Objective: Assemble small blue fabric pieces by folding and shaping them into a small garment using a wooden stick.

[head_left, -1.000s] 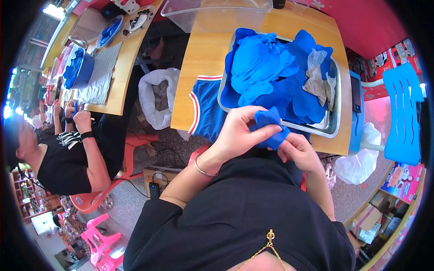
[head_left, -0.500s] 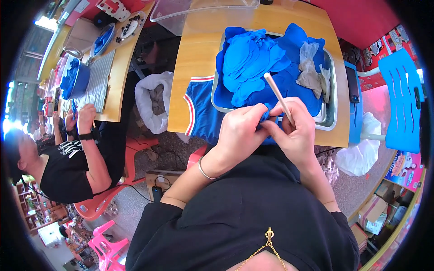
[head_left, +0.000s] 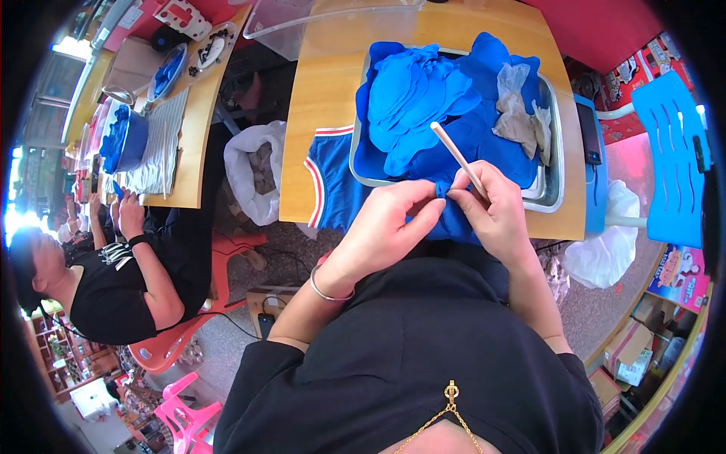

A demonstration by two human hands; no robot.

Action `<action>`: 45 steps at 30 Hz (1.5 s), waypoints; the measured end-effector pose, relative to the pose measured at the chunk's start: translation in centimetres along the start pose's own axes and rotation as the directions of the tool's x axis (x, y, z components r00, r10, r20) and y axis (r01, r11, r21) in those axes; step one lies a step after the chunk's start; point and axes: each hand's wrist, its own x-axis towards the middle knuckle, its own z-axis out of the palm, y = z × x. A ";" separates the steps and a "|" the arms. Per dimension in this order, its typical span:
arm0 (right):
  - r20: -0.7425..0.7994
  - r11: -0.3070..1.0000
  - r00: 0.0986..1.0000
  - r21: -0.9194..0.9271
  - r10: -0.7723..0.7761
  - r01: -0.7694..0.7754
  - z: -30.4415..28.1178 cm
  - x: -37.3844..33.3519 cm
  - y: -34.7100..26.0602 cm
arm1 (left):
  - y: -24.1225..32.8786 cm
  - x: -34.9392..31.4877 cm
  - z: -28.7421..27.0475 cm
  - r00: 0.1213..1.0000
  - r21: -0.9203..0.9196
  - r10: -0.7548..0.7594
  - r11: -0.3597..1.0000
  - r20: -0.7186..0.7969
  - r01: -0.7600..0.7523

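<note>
Both my hands meet over the near edge of the tray. Between their fingertips is a small blue fabric piece [head_left: 442,189], mostly covered by the fingers. My left hand [head_left: 393,225] pinches it from the left, thumb and forefinger closed. My right hand [head_left: 495,212] pinches its other side and also keeps a pale thin stick [head_left: 456,153] gripped, slanting up to the left. Just beyond lies a metal tray [head_left: 558,170] with a heap of blue petal-shaped pieces [head_left: 416,94] and a crumpled clear plastic bag [head_left: 514,113]. A blue garment with striped trim [head_left: 333,181] lies under the tray's left side.
A clear plastic bin [head_left: 280,26] stands at the table's far left. White-lined sack [head_left: 253,200] sits left of the wooden table [head_left: 310,98]. A blue chair [head_left: 665,151] is at right. On the left, a co-worker [head_left: 106,280] sits at another table with a blue tub [head_left: 134,140].
My left hand has turned and shifted slightly left, its fingers opening out more from the fabric. The stick in my right hand has moved a little left. The co-worker's hands have lowered.
</note>
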 end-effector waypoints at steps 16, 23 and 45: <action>-0.032 0.915 0.944 -0.258 -0.328 0.310 -0.3 -0.3 0.0 | -0.4 0.1 -0.3 0.987 -0.187 -0.071 0.981 -0.141 0.044; -0.027 0.919 0.948 -0.254 -0.318 0.301 -0.1 -0.5 0.3 | -1.0 0.3 -0.1 0.988 -0.165 -0.082 0.984 -0.132 0.059; -0.217 0.952 0.953 -0.264 -0.212 0.152 0.9 -1.0 -0.8 | -1.0 0.5 1.8 0.952 0.006 0.074 0.997 -0.297 -0.076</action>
